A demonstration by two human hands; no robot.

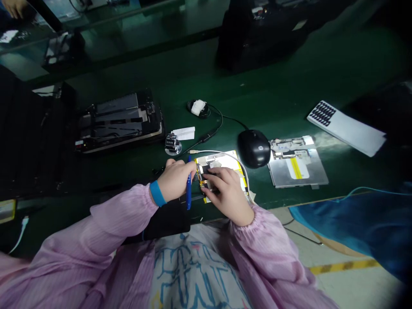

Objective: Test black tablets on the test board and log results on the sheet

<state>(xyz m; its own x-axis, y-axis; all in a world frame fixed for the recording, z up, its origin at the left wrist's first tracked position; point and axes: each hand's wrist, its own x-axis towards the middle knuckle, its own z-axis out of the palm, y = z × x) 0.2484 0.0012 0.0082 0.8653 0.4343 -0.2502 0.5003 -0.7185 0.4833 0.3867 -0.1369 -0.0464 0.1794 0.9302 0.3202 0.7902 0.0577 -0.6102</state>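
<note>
A flat white panel [228, 161] with yellow-taped edges and a strip of circuitry lies on the green bench in front of me. My left hand [175, 178], in a blue wristband, is closed at the panel's left edge. A blue pen [189, 193] sticks out from its fingers, roughly upright in the picture; the exact grip is partly hidden. Over the panel, my right hand [227, 193] has bent fingers, with thumb and fingertips pressing on the circuitry near the left edge. A white cable [240, 163] curves across the panel beside this hand.
Right of the panel sit a black mouse [255, 149] and a silver panel [299, 165]. A metal tally counter [173, 144], a coiled black cable [198, 108] and a black tray of parts [120, 120] lie behind to the left. A white label sheet [347, 128] is far right.
</note>
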